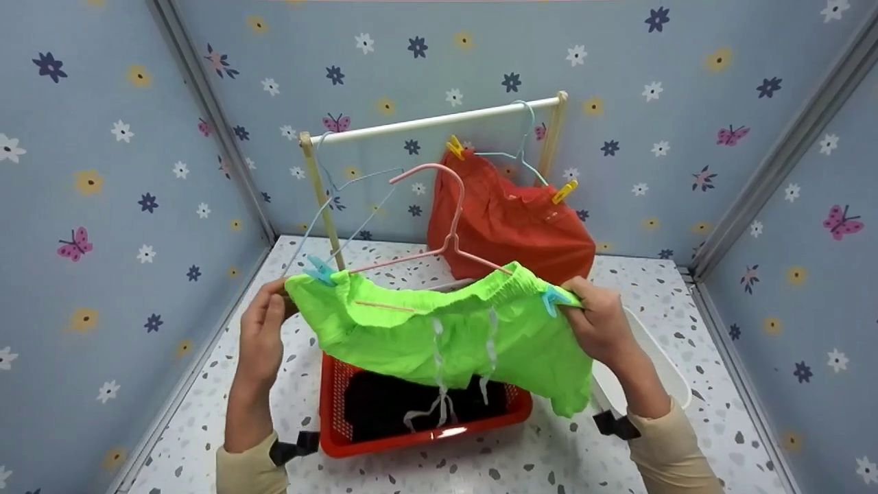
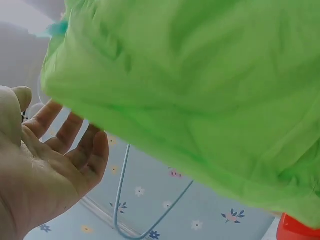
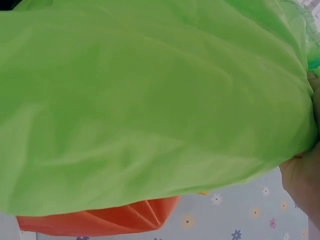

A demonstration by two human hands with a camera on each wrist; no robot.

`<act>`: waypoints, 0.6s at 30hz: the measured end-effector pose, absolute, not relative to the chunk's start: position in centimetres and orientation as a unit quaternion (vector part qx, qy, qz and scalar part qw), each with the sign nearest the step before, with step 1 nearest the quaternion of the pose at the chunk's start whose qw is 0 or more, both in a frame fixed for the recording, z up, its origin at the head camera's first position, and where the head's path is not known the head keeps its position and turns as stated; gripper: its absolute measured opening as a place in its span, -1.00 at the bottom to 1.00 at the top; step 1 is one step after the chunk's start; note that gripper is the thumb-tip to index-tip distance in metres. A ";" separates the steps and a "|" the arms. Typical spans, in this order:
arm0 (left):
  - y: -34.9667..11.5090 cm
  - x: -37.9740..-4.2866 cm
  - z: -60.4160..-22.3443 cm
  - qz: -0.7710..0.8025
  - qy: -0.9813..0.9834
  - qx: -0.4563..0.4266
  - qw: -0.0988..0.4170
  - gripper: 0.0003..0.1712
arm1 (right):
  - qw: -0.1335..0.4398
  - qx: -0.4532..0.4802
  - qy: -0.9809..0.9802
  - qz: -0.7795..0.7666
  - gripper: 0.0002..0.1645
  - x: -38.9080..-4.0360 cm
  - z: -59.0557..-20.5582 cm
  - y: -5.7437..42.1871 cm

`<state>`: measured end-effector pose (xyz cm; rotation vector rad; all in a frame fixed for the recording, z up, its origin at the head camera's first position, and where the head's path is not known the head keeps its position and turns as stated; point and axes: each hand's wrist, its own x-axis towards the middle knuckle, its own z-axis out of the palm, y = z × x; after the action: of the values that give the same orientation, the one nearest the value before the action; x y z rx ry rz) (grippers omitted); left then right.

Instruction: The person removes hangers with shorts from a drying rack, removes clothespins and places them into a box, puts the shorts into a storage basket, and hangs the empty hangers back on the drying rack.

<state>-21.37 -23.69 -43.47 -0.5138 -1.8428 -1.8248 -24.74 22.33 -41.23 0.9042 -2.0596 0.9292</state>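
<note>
Bright green shorts point(image 1: 411, 336) with white drawstrings hang from a pink hanger point(image 1: 453, 230) in front of me. One blue clothespin point(image 1: 320, 269) sits at the left of the waistband and another blue clothespin point(image 1: 554, 300) at the right. My right hand point(image 1: 598, 319) grips the right corner of the waistband beside its clothespin. At the left corner, the fingers of my left hand point(image 1: 263, 333) touch the cloth. The left wrist view has that hand's fingers loosely bent at the fabric edge, the thumb apart. Green cloth point(image 3: 150, 110) fills most of the right wrist view.
Behind stands a rack with a white bar point(image 1: 432, 122). It carries a bare blue hanger point(image 1: 333, 195) and red clothing point(image 1: 511, 219) with yellow clothespins point(image 1: 564, 191). Below are a red basket point(image 1: 425, 442) holding dark cloth point(image 1: 384, 405) and a white tray point(image 1: 669, 360) at right.
</note>
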 end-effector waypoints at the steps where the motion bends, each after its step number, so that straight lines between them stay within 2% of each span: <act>1: -23.3 -21.1 -43.7 -0.658 -0.683 -0.194 0.253 -0.63 | 0.349 0.349 -0.793 0.358 -0.81 -24.7 -41.4 22.3; 13: -21.1 -20.4 -45.4 -0.607 -0.693 -0.168 0.352 -0.67 | 0.346 0.351 -0.789 0.367 -0.82 -25.0 -43.2 21.9; 18: -20.8 -20.8 -46.3 -0.579 -0.687 -0.157 0.410 -0.59 | 0.347 0.345 -0.791 0.367 -0.78 -25.1 -44.0 21.8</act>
<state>-20.80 -20.83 -46.27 -0.3956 -1.7297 -1.4593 -25.11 21.81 -43.99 0.8951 -2.0526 0.9521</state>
